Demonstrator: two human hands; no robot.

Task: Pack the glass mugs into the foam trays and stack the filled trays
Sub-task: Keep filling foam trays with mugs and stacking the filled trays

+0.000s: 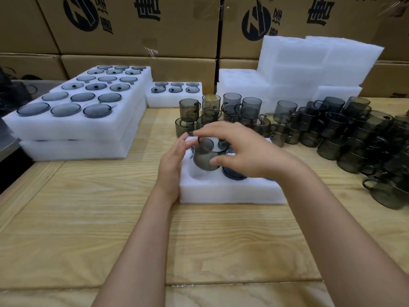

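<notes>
A wall of printed cardboard boxes (137, 41) stands behind my wooden worktop (88, 218). On its left side lie the filled trays (73, 129), stacked two layers deep, with dark round glass showing in every pocket, and a smaller filled tray (174, 100) sits just beside them. At the back right is a pile of empty foam (309, 63). In front of it the loose mugs (332, 134), smoky grey, crowd the right side, many stacked on each other. The foam tray (221, 191) I am filling lies in the middle, near me. My left hand (171, 165) rests against its left edge, fingers relaxed. My right hand (243, 147) grips a mug (204, 158) between thumb and fingers, over the tray's front-left pocket.
</notes>
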